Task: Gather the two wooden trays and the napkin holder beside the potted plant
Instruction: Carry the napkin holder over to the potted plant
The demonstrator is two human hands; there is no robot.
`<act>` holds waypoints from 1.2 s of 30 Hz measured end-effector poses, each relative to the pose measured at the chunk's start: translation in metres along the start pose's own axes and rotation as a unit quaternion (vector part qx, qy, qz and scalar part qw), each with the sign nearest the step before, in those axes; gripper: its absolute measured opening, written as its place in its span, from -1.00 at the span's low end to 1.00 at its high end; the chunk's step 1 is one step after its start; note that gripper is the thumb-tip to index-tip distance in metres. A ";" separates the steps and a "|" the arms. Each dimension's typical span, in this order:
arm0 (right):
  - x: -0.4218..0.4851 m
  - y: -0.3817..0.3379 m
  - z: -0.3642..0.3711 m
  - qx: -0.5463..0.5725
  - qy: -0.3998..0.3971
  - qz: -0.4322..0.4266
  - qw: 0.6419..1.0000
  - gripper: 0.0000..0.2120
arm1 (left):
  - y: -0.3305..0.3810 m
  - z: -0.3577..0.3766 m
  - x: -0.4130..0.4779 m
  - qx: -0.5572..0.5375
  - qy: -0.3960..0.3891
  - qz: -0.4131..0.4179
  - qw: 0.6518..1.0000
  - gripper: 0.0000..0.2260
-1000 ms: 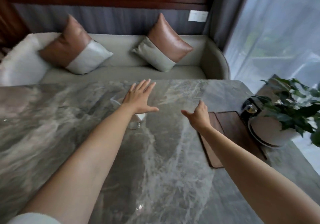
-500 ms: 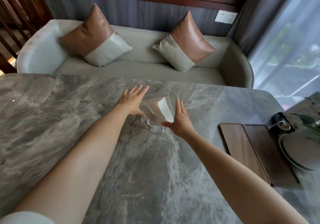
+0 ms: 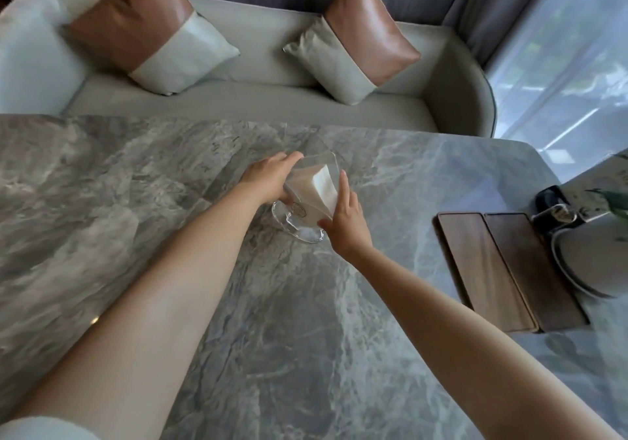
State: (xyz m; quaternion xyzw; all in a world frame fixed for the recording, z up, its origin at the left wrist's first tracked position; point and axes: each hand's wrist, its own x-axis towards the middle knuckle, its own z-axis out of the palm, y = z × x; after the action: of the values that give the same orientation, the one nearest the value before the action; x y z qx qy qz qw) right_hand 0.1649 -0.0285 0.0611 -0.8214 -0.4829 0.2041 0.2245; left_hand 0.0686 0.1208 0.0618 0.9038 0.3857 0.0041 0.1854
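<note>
Nearest the wearer, two bare forearms reach out over the grey marbled surface (image 3: 278,354) toward the clear napkin holder (image 3: 307,207), which stands near the middle of it. The left hand (image 3: 268,179) presses its fingers against the holder's left wall, and the right hand (image 3: 345,217) lies flat against its right wall with the thumb low by the glass foot. So the two hands are clamped on the holder from both sides, with a stack of white napkins (image 3: 323,188) between them. The holder leans away from upright, and whether its foot is fully down on the surface cannot be told.

To the right of the holder, well apart from it, the two wooden trays (image 3: 509,269) lie side by side and touching. Just right of them sits the potted plant (image 3: 591,263), its pale pot cut by the frame edge, with a dark small object (image 3: 552,208) just behind the trays. Beyond the holder, past the far edge, is a pale sofa (image 3: 255,100) with two brown and grey cushions.

The trays look already placed, so the holder appears to be the last piece. The next move calls for a steady two-handed carry to the right, keeping the napkins from slipping out, and a set-down close to the trays without knocking them or the pot.
</note>
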 end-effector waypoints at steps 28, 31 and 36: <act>-0.192 0.145 -0.176 -0.003 0.108 0.021 0.994 -0.09 | 0.264 0.004 -0.095 0.028 -0.002 0.186 0.982 -0.32; -0.227 0.187 -0.198 -0.007 0.122 0.054 0.991 -0.09 | 0.316 0.026 -0.102 0.022 -0.015 0.223 0.974 -0.35; -0.283 0.257 -0.234 -0.013 0.145 0.103 0.984 -0.11 | 0.408 0.067 -0.107 0.012 -0.042 0.275 0.960 -0.36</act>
State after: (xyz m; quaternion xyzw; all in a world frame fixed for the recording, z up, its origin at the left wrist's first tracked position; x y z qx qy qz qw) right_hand 0.3470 -0.4304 0.1403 -0.8908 -0.3603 0.0982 0.2590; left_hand 0.2871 -0.2342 0.1520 0.9766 0.1139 0.0119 0.1821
